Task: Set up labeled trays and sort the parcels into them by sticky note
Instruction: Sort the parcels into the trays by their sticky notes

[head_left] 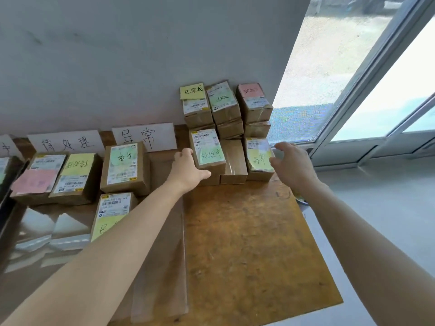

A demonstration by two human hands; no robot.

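Brown parcels with sticky notes are stacked against the wall on a wooden board [247,243]. My left hand [188,169] grips the left side of the front parcel with a green note [208,152], thumb along its front edge. My right hand [290,162] hovers with spread fingers at the right edge of the front parcel with a yellow note [259,157]. A plain parcel [234,161] lies between the two. To the left, clear trays [68,229] hold sorted parcels below white label cards [144,137] leaning on the wall.
Behind the front row stand taller piles topped by a yellow note [192,92], a green note [221,100] and a pink note [250,92]. The trays hold parcels with pink [35,182], yellow [76,175] and green [124,165] notes. A window frame [353,147] borders the right.
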